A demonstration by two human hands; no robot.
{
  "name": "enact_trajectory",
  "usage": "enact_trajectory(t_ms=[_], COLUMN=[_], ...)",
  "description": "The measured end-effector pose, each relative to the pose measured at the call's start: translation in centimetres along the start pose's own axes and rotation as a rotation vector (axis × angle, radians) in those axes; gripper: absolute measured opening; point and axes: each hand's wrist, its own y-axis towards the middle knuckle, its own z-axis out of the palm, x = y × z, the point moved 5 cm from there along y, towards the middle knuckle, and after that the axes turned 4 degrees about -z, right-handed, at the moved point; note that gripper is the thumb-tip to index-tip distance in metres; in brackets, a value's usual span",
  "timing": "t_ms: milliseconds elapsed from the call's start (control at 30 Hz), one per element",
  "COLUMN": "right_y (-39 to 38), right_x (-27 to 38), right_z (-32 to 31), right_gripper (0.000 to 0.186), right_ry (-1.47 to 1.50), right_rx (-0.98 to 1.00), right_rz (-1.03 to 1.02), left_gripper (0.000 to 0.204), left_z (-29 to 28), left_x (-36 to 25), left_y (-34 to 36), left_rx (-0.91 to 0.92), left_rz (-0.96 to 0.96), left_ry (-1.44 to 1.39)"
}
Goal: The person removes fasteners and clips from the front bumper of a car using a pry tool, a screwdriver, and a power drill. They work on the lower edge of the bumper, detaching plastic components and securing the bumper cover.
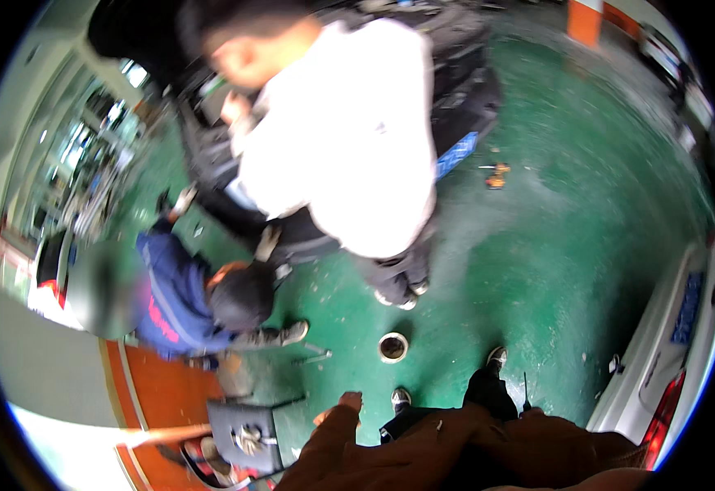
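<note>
My left hand reaches out from a brown sleeve at the lower middle. Its fingers look curled in, and no object shows in them. It hangs above the green floor, apart from everything around it. My right hand cannot be made out; on that side only brown jacket shows, with a thin black rod like an antenna standing up beside it. Nearest ahead of my left hand is a round, pale-rimmed bucket with dark contents. A metal tool lies on the floor left of the bucket.
Ahead, a person in white leans over a dark car's open front. A person in blue crouches at its bumper with gloved hands. An orange drill lies right. A grey chair bears gloves; a white car stands right.
</note>
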Motion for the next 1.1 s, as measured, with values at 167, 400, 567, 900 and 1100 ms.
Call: enact_trajectory(t_ms=[167,400,567,900,1100], right_y=[16.2,15.3,7.2,6.7,11.9], right_x=[-3.8,7.4,20.7,32.2,36.3], right_z=[0.6,-22.7,-36.8,-56.5,-74.1], right_gripper=[0.044,0.021,0.031,0.051,0.048], right_ry=[0.292,0.51,0.637,0.468,0.548], right_rx=[0.06,0.039,-0.007,-0.106,-0.434], right_rz=[-0.004,-0.257,-0.631,-0.809,-0.732], left_gripper=[0.026,0.038,0.055,0.04,0.044], left_z=[-1.9,-14.2,-31.6,-39.9,-49.1], left_x=[-7.2,-29.2,-52.3,-72.6,-79.7], left_y=[1.2,15.2,19.5,34.9,49.7], left_rx=[0.446,0.086,0.486,1.177,1.048], left_rz=[-0.099,-0.111,-0.03,-0.049,0.162], left_ry=[-0.141,-0.88,-1.301,-2.045,-1.956])
